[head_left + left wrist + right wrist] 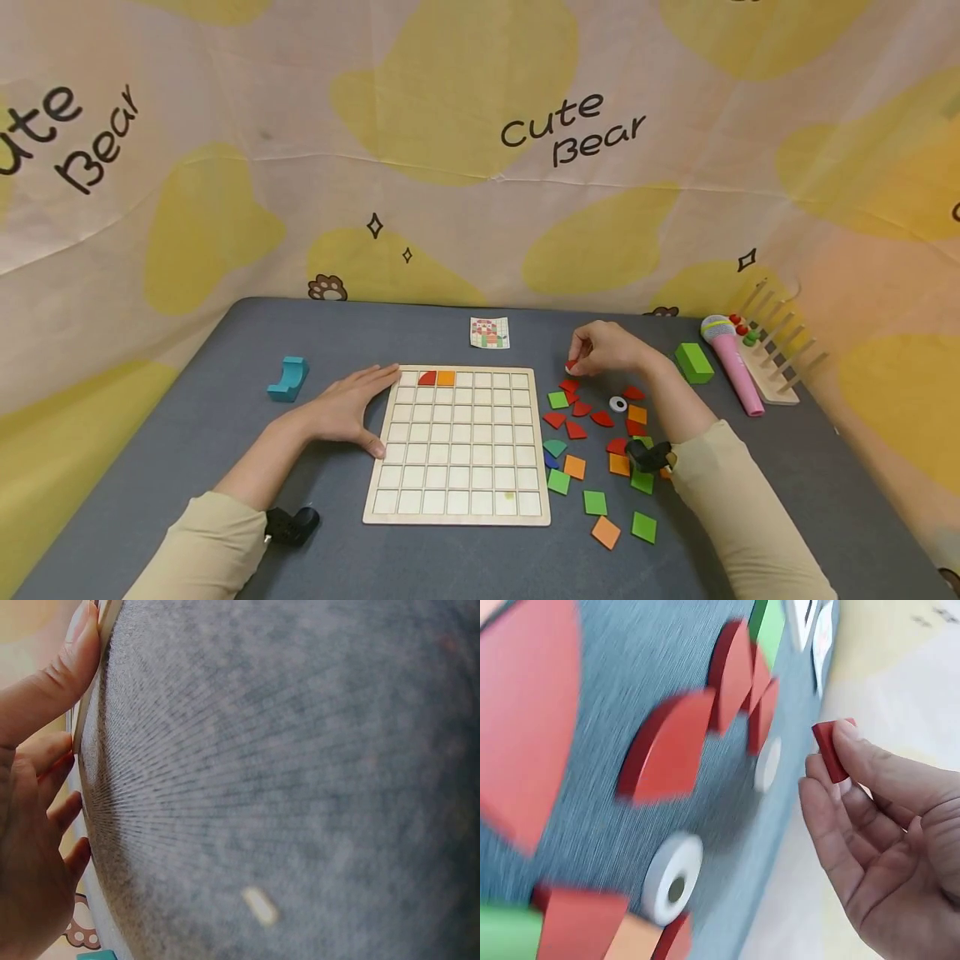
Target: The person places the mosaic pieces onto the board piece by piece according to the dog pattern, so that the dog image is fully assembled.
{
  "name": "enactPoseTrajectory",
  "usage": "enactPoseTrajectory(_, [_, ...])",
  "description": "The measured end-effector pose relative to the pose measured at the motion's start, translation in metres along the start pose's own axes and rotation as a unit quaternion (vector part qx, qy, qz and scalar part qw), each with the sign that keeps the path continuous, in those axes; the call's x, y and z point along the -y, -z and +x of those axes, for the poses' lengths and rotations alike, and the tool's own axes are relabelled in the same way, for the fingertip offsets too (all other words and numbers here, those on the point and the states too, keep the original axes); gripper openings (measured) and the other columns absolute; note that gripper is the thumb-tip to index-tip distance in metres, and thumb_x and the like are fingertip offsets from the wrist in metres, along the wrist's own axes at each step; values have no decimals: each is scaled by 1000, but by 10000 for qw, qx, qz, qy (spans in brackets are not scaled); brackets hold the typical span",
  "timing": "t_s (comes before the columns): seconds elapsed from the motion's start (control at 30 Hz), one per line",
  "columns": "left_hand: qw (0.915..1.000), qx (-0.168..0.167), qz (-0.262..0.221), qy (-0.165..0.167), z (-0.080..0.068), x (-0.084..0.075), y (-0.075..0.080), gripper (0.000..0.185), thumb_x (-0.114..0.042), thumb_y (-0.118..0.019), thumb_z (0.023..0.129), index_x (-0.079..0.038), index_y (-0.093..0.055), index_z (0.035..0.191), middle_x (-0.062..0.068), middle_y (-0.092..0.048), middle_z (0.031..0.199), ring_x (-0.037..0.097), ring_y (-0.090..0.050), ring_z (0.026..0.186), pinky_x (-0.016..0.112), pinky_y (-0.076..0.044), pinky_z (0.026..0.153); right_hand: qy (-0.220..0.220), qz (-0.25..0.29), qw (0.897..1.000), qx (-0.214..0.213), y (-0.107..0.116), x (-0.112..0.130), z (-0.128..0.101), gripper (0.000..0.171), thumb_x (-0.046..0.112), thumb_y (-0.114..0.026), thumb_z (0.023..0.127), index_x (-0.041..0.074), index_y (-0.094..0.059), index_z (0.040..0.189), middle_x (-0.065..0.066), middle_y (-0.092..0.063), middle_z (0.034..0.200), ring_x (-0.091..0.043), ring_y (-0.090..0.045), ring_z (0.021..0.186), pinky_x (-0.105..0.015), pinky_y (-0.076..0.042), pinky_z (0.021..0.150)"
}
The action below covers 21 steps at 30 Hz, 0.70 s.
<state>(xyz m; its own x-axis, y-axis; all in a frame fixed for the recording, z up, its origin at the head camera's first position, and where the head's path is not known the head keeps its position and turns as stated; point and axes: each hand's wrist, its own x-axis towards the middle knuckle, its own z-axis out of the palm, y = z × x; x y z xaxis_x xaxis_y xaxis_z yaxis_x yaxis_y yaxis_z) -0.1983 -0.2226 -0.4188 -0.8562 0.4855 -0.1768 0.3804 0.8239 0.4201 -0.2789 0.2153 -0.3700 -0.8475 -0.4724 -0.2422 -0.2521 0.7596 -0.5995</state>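
A wooden grid board lies in front of me. In its top row sit a red quarter-circle piece and an orange square. My left hand rests along the board's left edge, thumb low and fingers spread toward the top corner. Right of the board, my right hand pinches a small red block between thumb and fingers above the table. Below that hand are scattered red quarter-circle pieces and a white disc with a dark centre.
Green squares, orange squares and a blue piece lie right of the board. A pattern card is behind it. At far right are a green block, pink microphone and pegged rack; a teal block lies left.
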Motion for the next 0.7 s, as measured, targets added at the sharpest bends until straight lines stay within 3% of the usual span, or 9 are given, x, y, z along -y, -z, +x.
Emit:
enactPoseTrajectory(0.13, [10000, -2, 25, 37, 0, 0, -1, 126, -57, -89, 57, -9, -28, 156, 13, -24, 165, 46, -21, 151, 76, -23, 108, 251, 211, 9991, -283, -7, 15, 6, 13, 10, -77, 83, 6, -67, 91, -8, -70, 80, -22, -64, 68, -29, -50, 65])
enactPoseTrajectory(0.33, [10000, -5, 12, 37, 0, 0, 0, 126, -58, -89, 57, -9, -28, 156, 13, -24, 165, 46, -21, 151, 77, -23, 108, 625, 387, 9955, -592, -22, 37, 17, 21, 9, -75, 85, 3, -70, 104, -8, -65, 88, -16, -60, 69, -29, -52, 66])
enactPoseTrajectory(0.5, [10000, -22, 36, 17, 0, 1, 0, 126, -59, -88, 57, -10, -28, 157, 13, -24, 165, 46, -22, 150, 77, -23, 107, 603, 632, 9939, -668, -36, 54, 28, 19, 9, -75, 86, 3, -71, 104, -7, -65, 88, -15, -60, 69, -28, -53, 64])
enactPoseTrajectory(0.7, [10000, -35, 75, -32, 0, 4, -1, 127, -60, -88, 57, -10, -27, 157, 13, -25, 165, 45, -23, 150, 76, -23, 108, 397, 815, 9935, -690, -54, 73, 40, 17, 12, -74, 87, 6, -72, 102, -3, -65, 81, -28, -67, 70, -29, -54, 65])
